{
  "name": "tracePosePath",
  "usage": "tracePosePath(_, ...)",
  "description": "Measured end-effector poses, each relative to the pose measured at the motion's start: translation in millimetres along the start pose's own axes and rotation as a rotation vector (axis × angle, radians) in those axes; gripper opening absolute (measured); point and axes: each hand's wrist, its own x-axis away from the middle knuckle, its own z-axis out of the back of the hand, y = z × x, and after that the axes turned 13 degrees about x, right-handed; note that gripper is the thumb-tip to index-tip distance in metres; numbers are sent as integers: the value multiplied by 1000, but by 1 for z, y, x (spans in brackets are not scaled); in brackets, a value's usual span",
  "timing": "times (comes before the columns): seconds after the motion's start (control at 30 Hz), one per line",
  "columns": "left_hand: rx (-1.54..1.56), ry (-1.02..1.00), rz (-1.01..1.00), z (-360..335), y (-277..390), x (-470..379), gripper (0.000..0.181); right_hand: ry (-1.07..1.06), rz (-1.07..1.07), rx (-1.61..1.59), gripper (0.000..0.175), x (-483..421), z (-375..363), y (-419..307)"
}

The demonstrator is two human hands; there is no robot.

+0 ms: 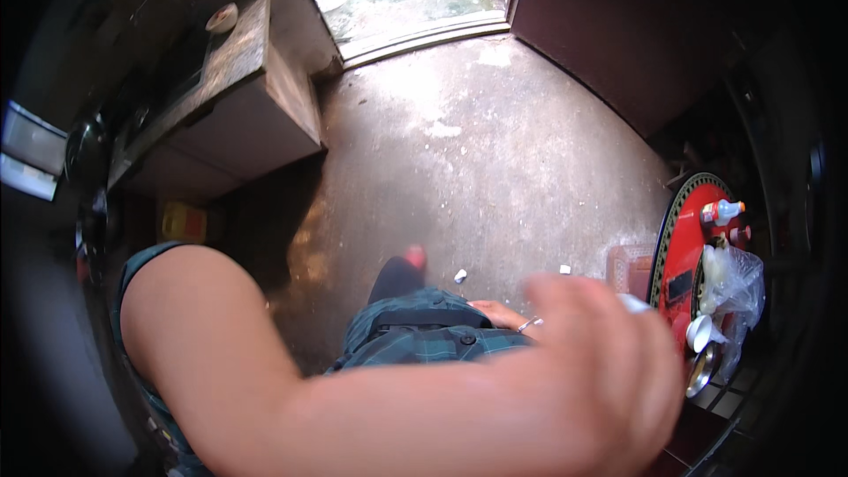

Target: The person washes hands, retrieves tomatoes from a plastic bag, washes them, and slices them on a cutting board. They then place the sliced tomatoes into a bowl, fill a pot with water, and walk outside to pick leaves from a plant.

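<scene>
My left arm bends across the lower part of the head view, close to the camera. At its end my left hand [606,358] is blurred, with its fingers bent; whether anything lies inside them cannot be seen. Lower down, in front of my green checked shirt [430,318], part of my right hand [497,313] shows. A bracelet [530,324] circles that wrist, and my left forearm hides the rest of the arm. One foot in a red shoe [416,257] is on the concrete floor [477,179].
At right, a red round table [686,232] holds a bottle [722,212], a plastic bag [735,285], a dark phone-like object [680,285] and a white bowl [699,333]. A counter [232,73] with a bowl [222,18] stands left of the open doorway [424,33]. White scraps [460,275] litter the floor.
</scene>
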Motion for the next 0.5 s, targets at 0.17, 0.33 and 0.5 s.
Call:
tracePosePath(0.17, -99, -17, 325, 47, -138, 28, 27, 15, -153, -181, 39, -56, 62, -129)
tracePosePath(0.33, -45, -168, 627, 83, -341, 68, 31, 106, 128, -50, 36, -137, 142, -153)
tracePosePath(0.5, 122, -305, 713, 80, -491, 38, 29, 145, -30, -197, 35, -165, 200, -276)
